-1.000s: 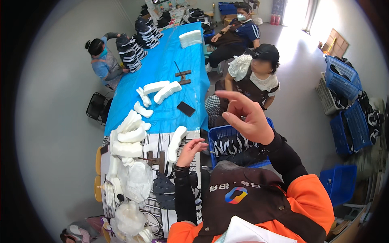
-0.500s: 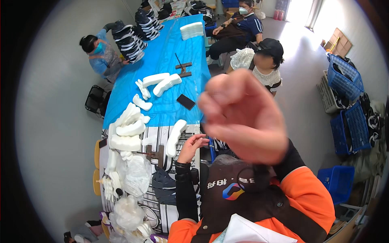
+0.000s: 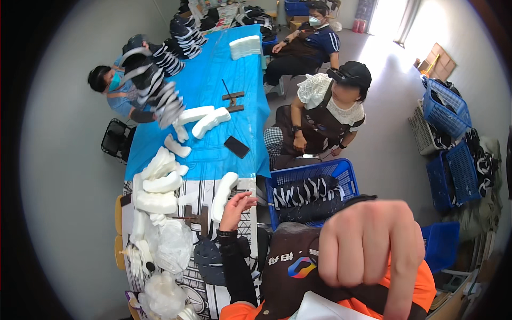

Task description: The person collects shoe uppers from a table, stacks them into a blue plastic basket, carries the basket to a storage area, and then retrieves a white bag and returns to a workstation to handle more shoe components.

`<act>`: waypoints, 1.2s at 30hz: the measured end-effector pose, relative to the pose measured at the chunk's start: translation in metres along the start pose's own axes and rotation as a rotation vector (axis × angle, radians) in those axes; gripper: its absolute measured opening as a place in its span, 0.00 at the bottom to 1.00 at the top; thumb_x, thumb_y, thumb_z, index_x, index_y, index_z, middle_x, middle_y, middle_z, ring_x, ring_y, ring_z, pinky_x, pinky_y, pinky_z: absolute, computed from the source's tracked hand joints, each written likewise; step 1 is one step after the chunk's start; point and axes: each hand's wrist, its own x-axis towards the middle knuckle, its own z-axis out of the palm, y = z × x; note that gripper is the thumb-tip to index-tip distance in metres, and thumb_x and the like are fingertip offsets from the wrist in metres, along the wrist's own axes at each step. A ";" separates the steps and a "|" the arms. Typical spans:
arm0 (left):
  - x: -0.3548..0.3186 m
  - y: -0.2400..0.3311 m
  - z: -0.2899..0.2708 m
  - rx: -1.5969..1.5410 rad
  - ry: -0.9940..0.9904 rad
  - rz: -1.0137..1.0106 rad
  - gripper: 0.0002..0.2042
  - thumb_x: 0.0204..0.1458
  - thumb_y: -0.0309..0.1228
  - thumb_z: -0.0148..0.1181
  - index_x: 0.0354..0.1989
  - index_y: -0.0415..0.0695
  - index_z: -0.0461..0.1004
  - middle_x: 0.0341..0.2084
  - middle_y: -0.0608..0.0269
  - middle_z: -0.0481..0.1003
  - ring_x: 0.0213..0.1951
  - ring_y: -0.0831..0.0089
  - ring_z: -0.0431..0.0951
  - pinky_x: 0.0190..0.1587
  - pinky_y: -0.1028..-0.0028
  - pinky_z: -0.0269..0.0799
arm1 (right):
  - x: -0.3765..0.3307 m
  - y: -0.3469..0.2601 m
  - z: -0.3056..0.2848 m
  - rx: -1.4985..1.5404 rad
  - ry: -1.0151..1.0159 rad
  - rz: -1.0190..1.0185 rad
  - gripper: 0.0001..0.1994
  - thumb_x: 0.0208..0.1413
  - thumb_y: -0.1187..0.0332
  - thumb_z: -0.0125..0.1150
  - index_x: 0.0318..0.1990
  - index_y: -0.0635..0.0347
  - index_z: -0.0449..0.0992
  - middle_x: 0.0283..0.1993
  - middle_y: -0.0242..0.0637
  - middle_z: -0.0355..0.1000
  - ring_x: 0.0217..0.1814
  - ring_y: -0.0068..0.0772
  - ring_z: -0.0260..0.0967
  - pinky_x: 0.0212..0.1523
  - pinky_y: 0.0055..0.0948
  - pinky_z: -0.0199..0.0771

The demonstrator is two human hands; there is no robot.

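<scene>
My right hand (image 3: pixel 370 245) is a closed fist held up close to the camera, its knuckles turned toward me. Nothing shows in it, though its palm side is hidden. At the table's edge my left hand (image 3: pixel 237 210) holds nothing, with its fingers apart. Beside those fingers lies a long, curved white stack of foam-like pieces (image 3: pixel 224 193). Below the left wrist are dark grey fabric pieces (image 3: pixel 208 261). A blue basket (image 3: pixel 349 178) stands to the right of the table, filled with black-and-white pieces that look like shoe uppers (image 3: pixel 306 194).
On the table (image 3: pixel 208 58) are more white stacks (image 3: pixel 160 201), a phone (image 3: pixel 237 147), clear plastic bags (image 3: pixel 173 245) and brown metal stands (image 3: pixel 233 101). One co-worker (image 3: pixel 114 90) carries striped shoe uppers at the left. Two others (image 3: pixel 320 117) sit beyond the basket. Blue crates (image 3: pixel 448 109) line the right wall.
My right fist has moved down and turned knuckles toward me, bringing the basket into view. The view has shifted slightly. The left co-worker has moved the stack of uppers nearer.
</scene>
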 end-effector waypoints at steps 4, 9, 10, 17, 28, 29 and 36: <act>0.033 0.006 -0.014 -0.032 -0.054 -0.008 0.16 0.67 0.34 0.48 0.56 0.37 0.69 0.46 0.52 0.78 0.48 0.67 0.79 0.53 0.70 0.72 | 0.017 0.015 -0.024 0.292 0.005 -0.165 0.15 0.54 0.77 0.41 0.17 0.70 0.69 0.11 0.38 0.55 0.12 0.31 0.51 0.50 0.60 0.74; 0.021 -0.029 -0.102 -0.154 0.108 0.023 0.15 0.66 0.33 0.48 0.56 0.37 0.68 0.45 0.53 0.78 0.46 0.69 0.79 0.51 0.73 0.72 | -0.005 0.092 -0.090 0.477 -0.012 0.034 0.16 0.54 0.78 0.40 0.14 0.64 0.64 0.13 0.38 0.55 0.13 0.33 0.53 0.57 0.57 0.71; 0.041 -0.023 -0.113 -0.196 0.101 0.040 0.17 0.65 0.32 0.49 0.59 0.37 0.65 0.47 0.55 0.77 0.45 0.70 0.79 0.50 0.73 0.72 | -0.015 0.104 -0.112 0.265 0.147 0.069 0.11 0.55 0.75 0.43 0.21 0.65 0.65 0.19 0.39 0.58 0.21 0.34 0.56 0.58 0.52 0.69; 0.180 -0.133 -0.356 -0.368 1.037 0.182 0.34 0.56 0.47 0.62 0.63 0.37 0.59 0.48 0.54 0.74 0.47 0.65 0.74 0.49 0.66 0.70 | -0.092 0.355 -0.407 -1.573 0.548 0.561 0.49 0.48 0.42 0.70 0.66 0.73 0.56 0.66 0.59 0.57 0.70 0.53 0.55 0.67 0.41 0.58; 0.347 -0.314 -0.506 0.354 1.026 -0.184 0.32 0.51 0.57 0.57 0.39 0.31 0.78 0.40 0.31 0.76 0.46 0.38 0.75 0.50 0.54 0.69 | -0.159 0.518 -0.505 -1.914 0.547 0.430 0.39 0.34 0.59 0.75 0.57 0.61 0.64 0.56 0.61 0.59 0.62 0.61 0.57 0.58 0.44 0.69; 0.345 -0.325 -0.525 0.332 1.105 -0.166 0.35 0.48 0.60 0.60 0.37 0.30 0.78 0.42 0.30 0.76 0.50 0.40 0.74 0.51 0.55 0.70 | -0.166 0.520 -0.517 -1.895 0.543 0.349 0.38 0.35 0.60 0.74 0.57 0.60 0.64 0.55 0.58 0.60 0.61 0.56 0.56 0.59 0.42 0.67; 0.370 -0.316 -0.570 0.373 1.029 -0.262 0.41 0.43 0.67 0.63 0.35 0.29 0.78 0.37 0.36 0.78 0.49 0.44 0.77 0.52 0.58 0.70 | -0.205 0.463 -0.580 -1.644 0.528 0.435 0.36 0.37 0.64 0.74 0.57 0.57 0.65 0.51 0.48 0.64 0.54 0.45 0.64 0.58 0.38 0.67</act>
